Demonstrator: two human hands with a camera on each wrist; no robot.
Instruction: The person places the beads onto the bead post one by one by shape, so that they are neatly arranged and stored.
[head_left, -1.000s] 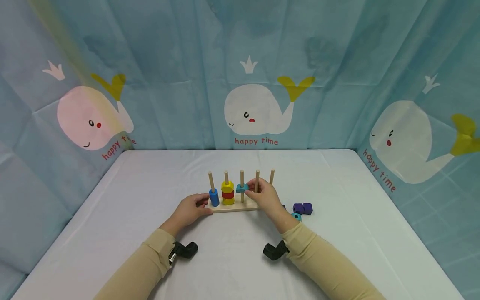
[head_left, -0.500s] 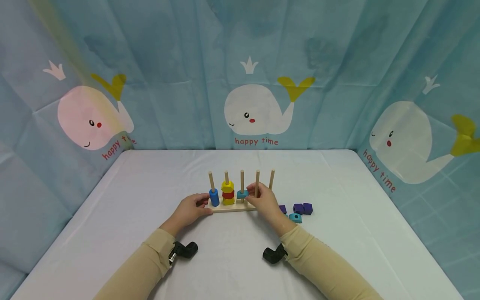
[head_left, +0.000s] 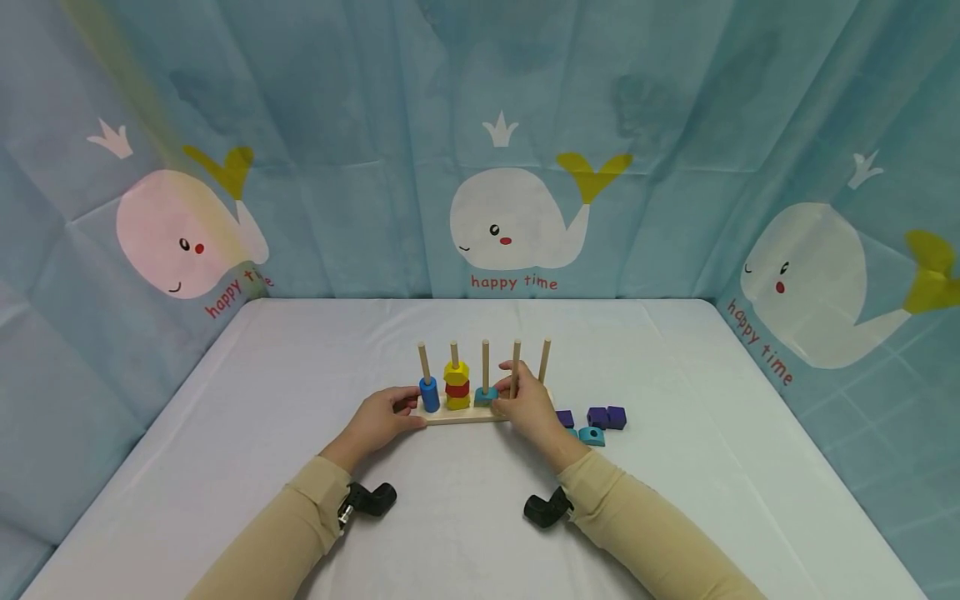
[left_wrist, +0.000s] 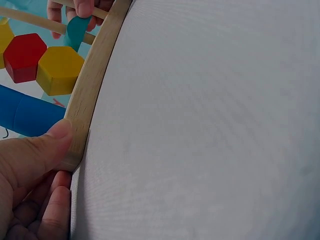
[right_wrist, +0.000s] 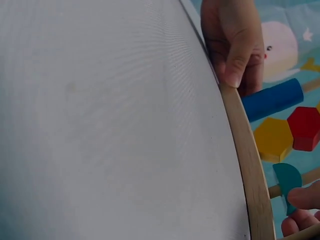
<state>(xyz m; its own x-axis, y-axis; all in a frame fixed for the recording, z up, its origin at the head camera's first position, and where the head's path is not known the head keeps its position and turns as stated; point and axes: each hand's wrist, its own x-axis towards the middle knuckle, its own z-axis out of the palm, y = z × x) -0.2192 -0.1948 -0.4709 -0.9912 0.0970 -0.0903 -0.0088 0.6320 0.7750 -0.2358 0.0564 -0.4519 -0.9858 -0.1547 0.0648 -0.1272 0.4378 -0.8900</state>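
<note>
My right fingers (right_wrist: 306,196) pinch a pegged teal block (right_wrist: 287,179), left fingers (left_wrist: 56,212) grip the base (right_wrist: 248,155). Next peg (head_left: 517,352) kinda crowds my right, purple blocks (head_left: 617,417) nearby.

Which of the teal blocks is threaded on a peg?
The teal block around the middle peg, pinched by the right hand; the other teal blocks lie loose on the table.

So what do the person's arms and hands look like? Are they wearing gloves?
No gloves: both hands are bare. The long sleeves are plain tan. A curved black gadget pokes out by each sleeve's end, with a silvery bit beside the left one.
</note>
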